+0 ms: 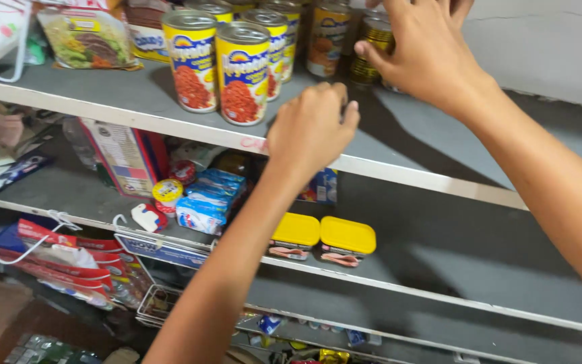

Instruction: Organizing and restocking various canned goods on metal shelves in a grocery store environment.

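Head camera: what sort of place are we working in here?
Probably a small grocery shop's stock shelves. Rows of matching yellow-labelled cans fill the grey top shelf, yellow-lidded tins sit on the shelf below, and packaged goods hang at lower left. The right hand touches a darker can.

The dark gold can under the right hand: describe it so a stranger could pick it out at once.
On the top grey shelf, look past the front rows of yellow-labelled cans to the back right. The right hand grips the dark gold can there. It alone is dark gold and ribbed, without the bright yellow and red label.
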